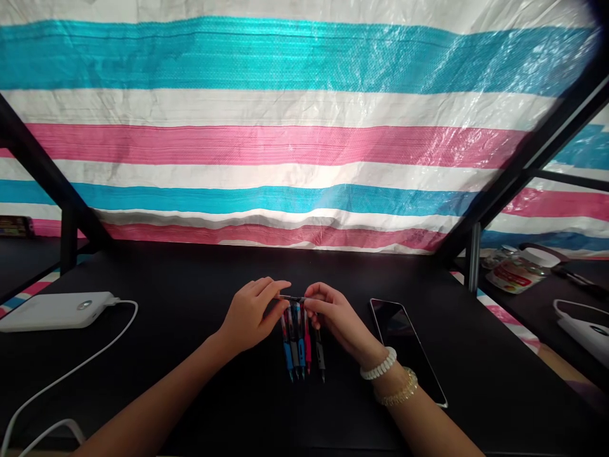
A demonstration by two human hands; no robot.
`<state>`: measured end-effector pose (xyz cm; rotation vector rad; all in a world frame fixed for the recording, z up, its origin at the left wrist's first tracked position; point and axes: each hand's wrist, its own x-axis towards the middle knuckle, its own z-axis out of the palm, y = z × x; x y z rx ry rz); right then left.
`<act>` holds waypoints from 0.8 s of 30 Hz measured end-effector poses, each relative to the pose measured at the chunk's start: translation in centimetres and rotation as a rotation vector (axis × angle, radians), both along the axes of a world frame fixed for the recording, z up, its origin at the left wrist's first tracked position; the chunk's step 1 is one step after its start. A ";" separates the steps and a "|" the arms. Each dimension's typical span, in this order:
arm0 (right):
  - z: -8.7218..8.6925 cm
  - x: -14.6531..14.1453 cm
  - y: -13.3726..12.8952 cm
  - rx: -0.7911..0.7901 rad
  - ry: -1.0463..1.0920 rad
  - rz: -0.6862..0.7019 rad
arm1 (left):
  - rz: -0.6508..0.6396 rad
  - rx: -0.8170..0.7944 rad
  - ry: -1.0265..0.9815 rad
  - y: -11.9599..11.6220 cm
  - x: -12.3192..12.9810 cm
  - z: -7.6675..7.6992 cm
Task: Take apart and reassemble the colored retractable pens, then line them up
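The black desk [228,406] bears a phone [412,346] beside my right wrist, seemingly laid there to leave me room. My left hand [252,314] and right hand [340,317] are at the far end of the row of pens [301,355], fingertips pinching one slim pen [292,298] crosswise by its two ends, probably to keep it level.

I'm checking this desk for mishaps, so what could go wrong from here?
The thin pen-like piece pinched in the right hand could slip and drop among the pens lying close by. The phone, beside the arm wearing bracelets, might get nudged. The white cable loops across the tabletop; a sweeping left hand might snag it.
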<state>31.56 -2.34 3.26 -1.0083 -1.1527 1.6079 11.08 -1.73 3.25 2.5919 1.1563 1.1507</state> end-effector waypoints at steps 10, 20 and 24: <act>-0.1 0.3 0.2 -0.056 0.109 0.002 | -0.042 -0.169 -0.262 0.5 0.1 0.3; 0.1 0.7 0.2 -0.129 0.204 0.044 | -0.034 -0.216 -0.275 0.5 0.0 0.5; 0.0 0.7 0.4 -0.150 0.250 0.020 | 0.000 -0.244 -0.379 0.7 0.0 0.3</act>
